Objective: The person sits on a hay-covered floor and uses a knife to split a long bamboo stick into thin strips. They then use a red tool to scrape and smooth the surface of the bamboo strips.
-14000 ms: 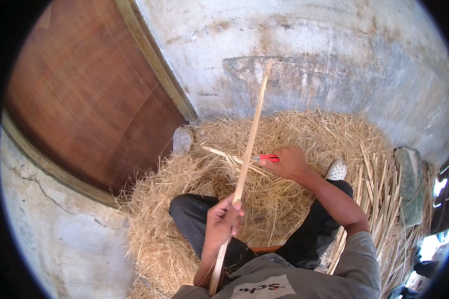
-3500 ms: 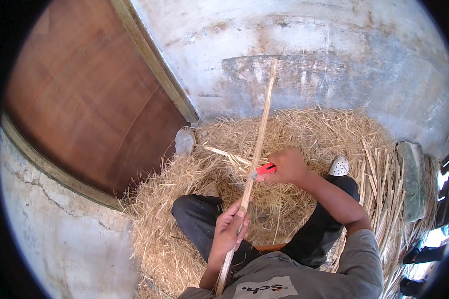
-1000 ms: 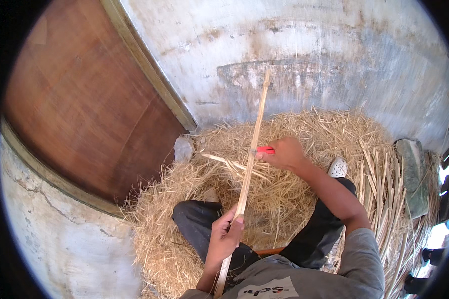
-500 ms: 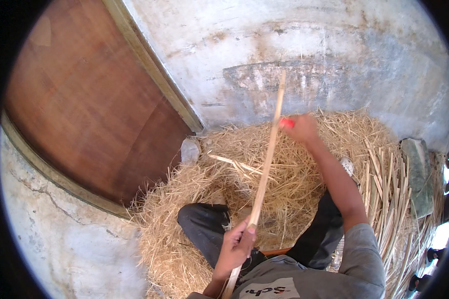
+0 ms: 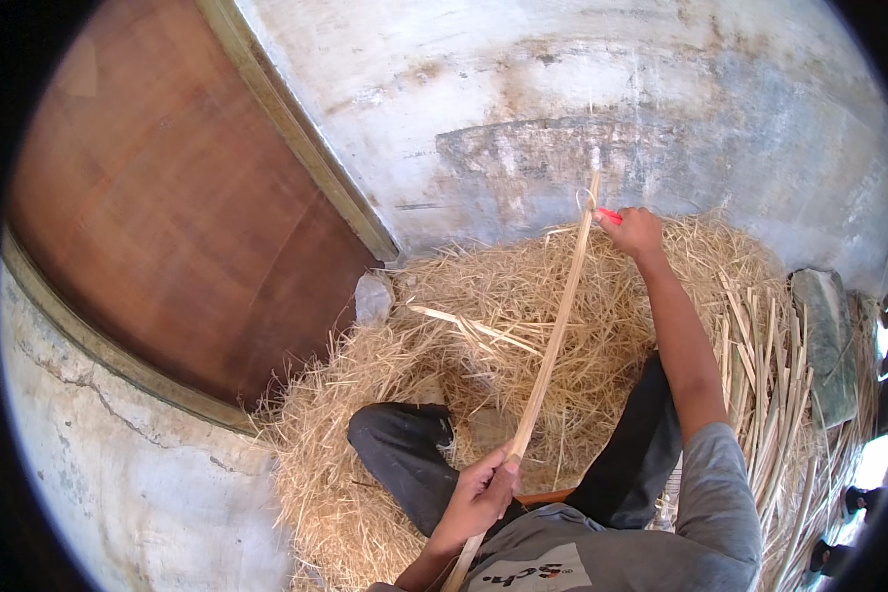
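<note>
A long, pale bamboo strip (image 5: 555, 345) slants up and away from my lap toward the wall. Near its lower part, my left hand (image 5: 481, 496) is closed around it, with the thumb on top. Far out by the strip's upper end, my right hand (image 5: 635, 231) grips a small red-handled knife (image 5: 610, 215). The knife meets the strip there, and a thin curled shaving (image 5: 583, 200) stands off at that spot. The blade is too small to make out clearly.
Straw-like shavings (image 5: 622, 296) heap around my bent legs, with a few loose strips (image 5: 474, 328) on top. At the right lies a bundle of split strips (image 5: 770, 385) beside a greenish stone slab (image 5: 825, 345). A stained wall (image 5: 523, 89) and a brown door (image 5: 187, 207) stand beyond.
My right hand has moved up and slightly right along the strip, arm stretching farther out. The strip has tilted more to the right, and a curled shaving now shows near its tip.
</note>
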Motion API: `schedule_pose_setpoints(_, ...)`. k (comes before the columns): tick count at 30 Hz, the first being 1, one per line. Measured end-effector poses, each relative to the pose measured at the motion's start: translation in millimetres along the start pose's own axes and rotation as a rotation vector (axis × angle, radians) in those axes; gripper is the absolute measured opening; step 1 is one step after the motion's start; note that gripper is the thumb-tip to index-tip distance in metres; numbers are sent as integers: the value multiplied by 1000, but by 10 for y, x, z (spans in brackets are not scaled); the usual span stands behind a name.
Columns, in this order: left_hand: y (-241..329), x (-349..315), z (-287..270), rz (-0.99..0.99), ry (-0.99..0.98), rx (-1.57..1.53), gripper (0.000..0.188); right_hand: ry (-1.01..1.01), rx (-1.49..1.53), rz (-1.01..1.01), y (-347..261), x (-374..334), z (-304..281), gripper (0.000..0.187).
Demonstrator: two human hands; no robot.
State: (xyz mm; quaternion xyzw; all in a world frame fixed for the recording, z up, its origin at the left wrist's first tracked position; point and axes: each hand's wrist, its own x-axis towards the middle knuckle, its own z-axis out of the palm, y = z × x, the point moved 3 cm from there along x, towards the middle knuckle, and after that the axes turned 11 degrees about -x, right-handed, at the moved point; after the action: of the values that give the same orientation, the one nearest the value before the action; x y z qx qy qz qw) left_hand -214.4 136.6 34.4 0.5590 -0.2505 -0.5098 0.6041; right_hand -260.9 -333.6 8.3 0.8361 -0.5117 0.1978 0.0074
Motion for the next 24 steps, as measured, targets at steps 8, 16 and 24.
schedule_pose_setpoints(8, 273, -592, -84, -104, 40, -28, 39, -284, 94, 506, 1213, 29, 700, 79)
schedule_pose_setpoints(16, 305, 191, -201, 103, -6, -302, 40, -194, 327, -85, -662, -393, -313, 75)
schedule_pose_setpoints(24, 410, 388, -195, 125, -9, -495, 41, -21, 252, -745, -1405, -1449, -802, 70)
